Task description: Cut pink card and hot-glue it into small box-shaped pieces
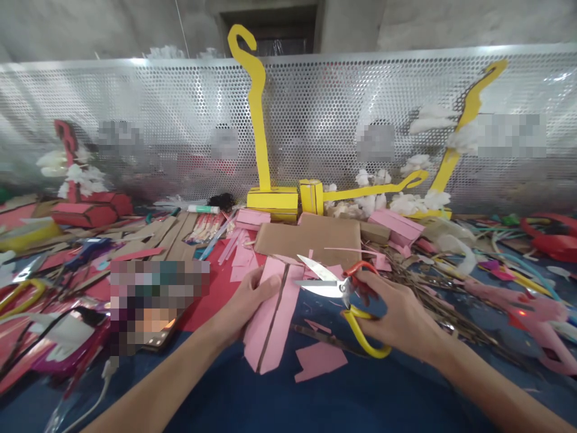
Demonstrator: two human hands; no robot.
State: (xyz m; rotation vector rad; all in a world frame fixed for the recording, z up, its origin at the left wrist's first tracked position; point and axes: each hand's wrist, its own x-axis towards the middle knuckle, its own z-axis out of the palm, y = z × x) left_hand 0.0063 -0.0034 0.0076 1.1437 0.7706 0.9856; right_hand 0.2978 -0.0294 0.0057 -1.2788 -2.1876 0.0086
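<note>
A long pink paper-covered box (pixel 270 325) is in my left hand (pixel 252 297), with the thumb lying on its top face. A dark strip runs lengthwise along the box. My right hand (pixel 390 307) grips a pair of scissors (pixel 346 288) with one red and one yellow handle. The blades are spread apart and point left, their tips close to the box's right edge. Under the scissors, a pink paper scrap (pixel 321 361) lies on the blue tabletop (pixel 252 403), near a thin dark strip.
Yellow hook-topped stands (pixel 259 138) rise behind a brown cardboard piece (pixel 311 237). A pink glue gun (pixel 518 313) with a lit red light lies at right, near dry twigs (pixel 433 300). A perforated metal screen (pixel 315 108) closes off the back. Small pink boxes (pixel 396 228) sit behind the twigs.
</note>
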